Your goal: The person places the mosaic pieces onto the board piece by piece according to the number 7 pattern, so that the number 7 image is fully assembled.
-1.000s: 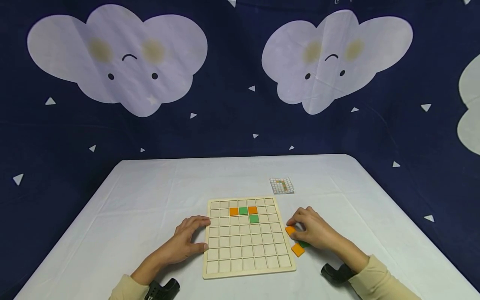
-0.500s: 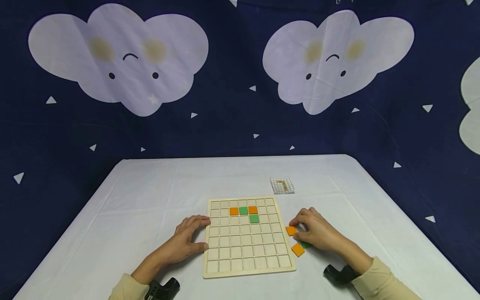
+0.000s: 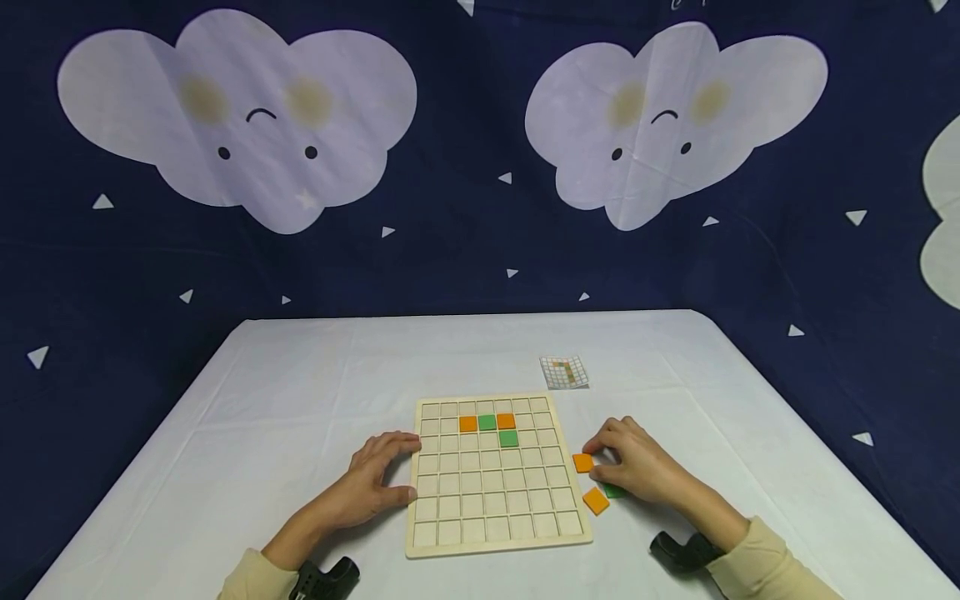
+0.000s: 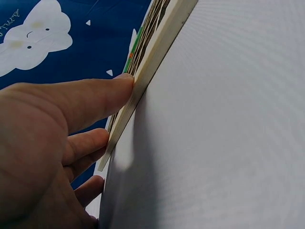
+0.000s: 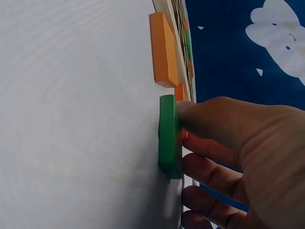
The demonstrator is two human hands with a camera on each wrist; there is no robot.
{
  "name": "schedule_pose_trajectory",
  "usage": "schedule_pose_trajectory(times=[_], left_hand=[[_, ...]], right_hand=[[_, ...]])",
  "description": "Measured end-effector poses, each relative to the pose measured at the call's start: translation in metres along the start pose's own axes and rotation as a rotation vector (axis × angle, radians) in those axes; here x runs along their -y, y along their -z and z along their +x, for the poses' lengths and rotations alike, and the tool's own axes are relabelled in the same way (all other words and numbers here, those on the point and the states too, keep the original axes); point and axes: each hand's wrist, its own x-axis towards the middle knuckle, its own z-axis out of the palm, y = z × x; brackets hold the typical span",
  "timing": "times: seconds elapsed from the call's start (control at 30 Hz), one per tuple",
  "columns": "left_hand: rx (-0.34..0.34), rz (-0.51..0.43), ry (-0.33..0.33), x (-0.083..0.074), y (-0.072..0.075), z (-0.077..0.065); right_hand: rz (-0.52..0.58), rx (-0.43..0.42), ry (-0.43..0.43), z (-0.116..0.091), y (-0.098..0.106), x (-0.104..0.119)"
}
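At the left edge of a wooden grid board [image 3: 459,482], my left hand [image 3: 367,487] lies with fingers extended, thumb and fingertips touching the frame. In the left wrist view the thumb [image 4: 102,98] presses against the board's side. Four-sided orange and green tiles [image 3: 487,422] fill a few squares near the top. Right of the board, my right hand [image 3: 633,458] curves over the table, pinching an orange tile [image 3: 582,462] between thumb and index finger at its edges. A green tile [image 5: 170,138] lies partly under that hand, and another orange tile [image 3: 596,501] sits nearer me.
A small printed pattern card [image 3: 565,372] lies beyond the board's far right corner. Black wrist devices [image 3: 681,550] sit below both hands. White cloth [image 3: 315,375] covers the table, and a dark blue backdrop [image 3: 465,267] with clouds stands behind.
My right hand has shifted slightly right, exposing more of the orange tile, which has turned a little. The left hand and board stay as they were.
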Motion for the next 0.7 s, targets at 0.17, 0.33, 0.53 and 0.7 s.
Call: schedule_pose_trajectory(times=[0.17, 0.33, 0.53, 0.7], left_hand=[[-0.003, 0.006, -0.010, 0.0011, -0.0005, -0.0003], [-0.005, 0.009, -0.003, 0.0010, -0.0009, 0.0004], [-0.007, 0.008, 0.003, 0.0012, -0.0010, 0.0006], [-0.005, 0.013, -0.013, 0.0022, -0.0010, 0.0002]], right_hand=[[-0.008, -0.008, 0.002, -0.0004, -0.0009, -0.0006], [-0.009, -0.011, 0.003, -0.0005, -0.0013, -0.0011], [-0.015, -0.014, 0.000, -0.0009, -0.0011, -0.0012], [-0.009, -0.018, -0.013, -0.0004, -0.0011, -0.0008]])
